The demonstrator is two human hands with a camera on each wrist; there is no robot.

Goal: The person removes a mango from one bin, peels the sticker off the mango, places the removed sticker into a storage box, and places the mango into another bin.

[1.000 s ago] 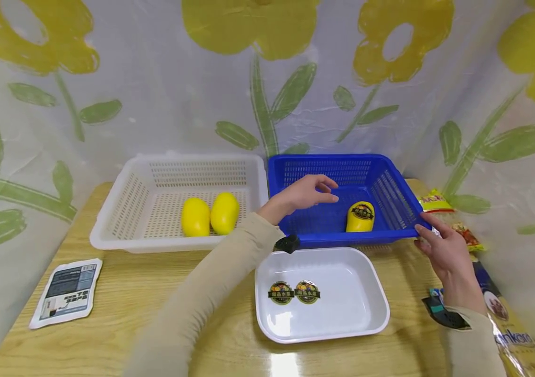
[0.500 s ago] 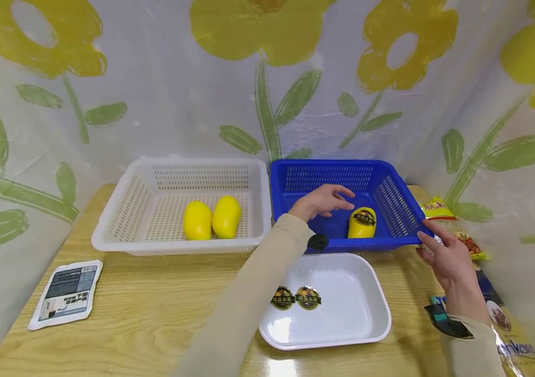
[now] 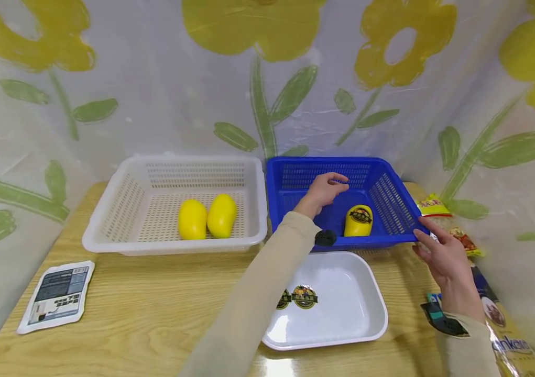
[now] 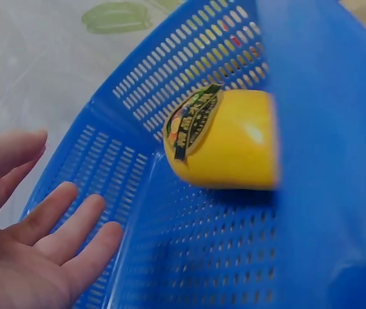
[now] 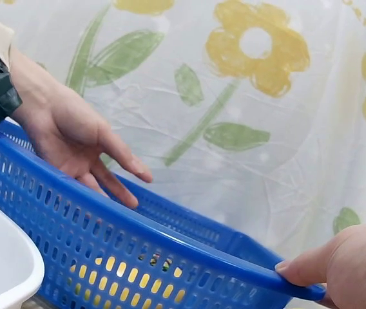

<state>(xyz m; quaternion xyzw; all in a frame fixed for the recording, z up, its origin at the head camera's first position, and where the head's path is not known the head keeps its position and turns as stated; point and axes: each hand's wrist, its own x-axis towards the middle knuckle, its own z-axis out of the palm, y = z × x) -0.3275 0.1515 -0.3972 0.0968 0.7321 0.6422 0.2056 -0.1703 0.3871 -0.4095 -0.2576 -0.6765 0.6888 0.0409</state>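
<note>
My left hand [image 3: 324, 192] hovers inside the blue plastic basket [image 3: 295, 238], its fingers relaxed and holding nothing. A yellow mango [image 3: 357, 224] bearing a dark fruit sticker [image 3: 360, 215] lies near the basket's front wall, right of that hand. In the left wrist view a gap shows between the fingers [image 4: 99, 248] and the mango [image 4: 241, 145]. My right hand [image 3: 448, 256] grips the front right corner of the basket rim, thumb on top as the right wrist view shows. In front stands a white tray [image 3: 342, 314] with two similar stickers [image 3: 304, 297] on its bottom, one partly covered by my left sleeve.
To the left is a white basket [image 3: 121, 245] holding two plain yellow mangoes [image 3: 193, 220]. A flat white printed packet [image 3: 57, 296] lies at the table's left side. Food bags [image 3: 510, 327] line the right edge, beside my right forearm. A flowered curtain [image 3: 177, 104] closes off the back.
My left hand shifted right and forward within the blue basket, its forearm now crossing part of the tray. My right hand kept its hold on the rim. The mangoes stayed where they were.
</note>
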